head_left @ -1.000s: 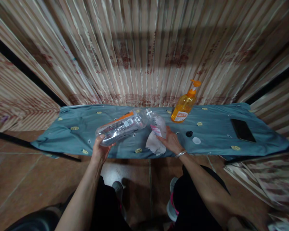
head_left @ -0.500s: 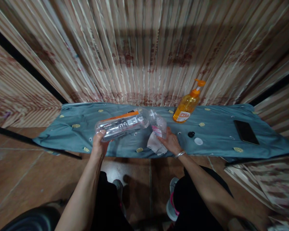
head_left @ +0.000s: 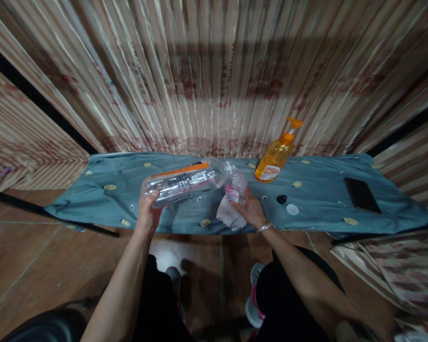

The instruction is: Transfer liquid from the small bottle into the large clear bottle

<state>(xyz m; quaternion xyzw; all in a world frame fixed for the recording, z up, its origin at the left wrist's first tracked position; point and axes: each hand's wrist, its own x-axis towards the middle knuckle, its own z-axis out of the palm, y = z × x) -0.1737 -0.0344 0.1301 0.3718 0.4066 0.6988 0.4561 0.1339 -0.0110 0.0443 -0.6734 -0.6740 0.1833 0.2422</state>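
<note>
My left hand (head_left: 150, 210) is closed round the base of a large clear plastic bottle (head_left: 181, 183) with an orange label. That bottle lies nearly level in the air, its neck pointing right. Its mouth meets the top of a smaller clear bottle (head_left: 238, 183) with a pink and white label; I cannot tell whether the two necks touch or overlap. My right hand (head_left: 251, 209) grips the smaller bottle, which stands roughly upright. Against its lower part and under my fingers is a crumpled whitish cloth or tissue (head_left: 230, 214).
On the blue-green cloth-covered table (head_left: 103, 204) stands an orange pump bottle (head_left: 273, 159) of yellow liquid. Right of my hand lie a black cap (head_left: 281, 199) and a white disc (head_left: 292, 209). A dark flat phone-like object (head_left: 362, 195) is farther right. Striped curtain (head_left: 207, 71) hangs behind.
Both hands keep their grips. The large bottle's neck has shifted very slightly right along with the small bottle's top; the whole view has moved a little.
</note>
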